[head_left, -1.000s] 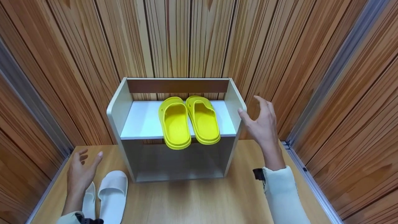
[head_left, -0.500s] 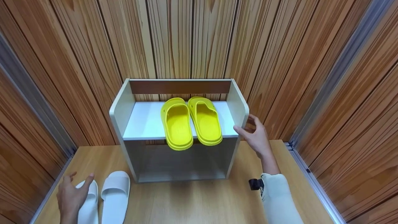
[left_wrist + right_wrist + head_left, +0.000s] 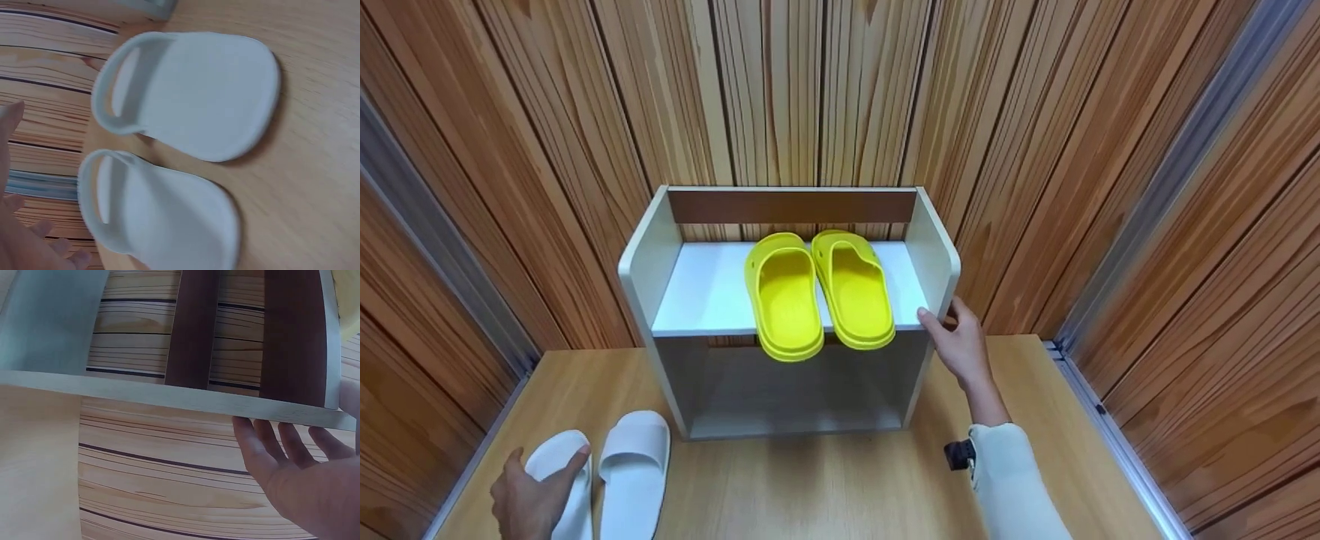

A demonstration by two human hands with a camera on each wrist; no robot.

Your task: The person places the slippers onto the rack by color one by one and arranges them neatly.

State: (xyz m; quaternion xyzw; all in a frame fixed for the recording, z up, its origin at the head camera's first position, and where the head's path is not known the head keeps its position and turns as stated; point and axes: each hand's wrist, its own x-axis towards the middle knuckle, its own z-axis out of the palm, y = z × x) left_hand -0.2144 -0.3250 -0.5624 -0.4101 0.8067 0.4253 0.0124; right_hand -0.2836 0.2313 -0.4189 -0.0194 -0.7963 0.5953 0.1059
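Note:
A white two-tier shoe rack [image 3: 651,259] stands against the wooden wall. Two yellow clogs [image 3: 787,307] lie side by side on its upper shelf, heels past the front edge. My right hand [image 3: 962,349] grips the rack's right side panel [image 3: 185,400], thumb at the front by the shelf and fingertips against the outer face. To the left of the rack, my left hand [image 3: 531,499] hovers by the toe of the left white slipper [image 3: 556,454], thumb and fingers spread around it. The other white slipper [image 3: 636,480] lies beside it on the wooden surface.
Wood-panelled walls [image 3: 780,90] enclose the back and both sides, with metal strips [image 3: 1170,180] in the corners. Below the clogs, the rack's lower compartment [image 3: 795,390] faces forward. Wooden flooring [image 3: 840,495] extends in front of the rack.
My right hand has moved left and down onto the rack's side panel. My left hand has moved down and left to the left slipper. The clogs stay put.

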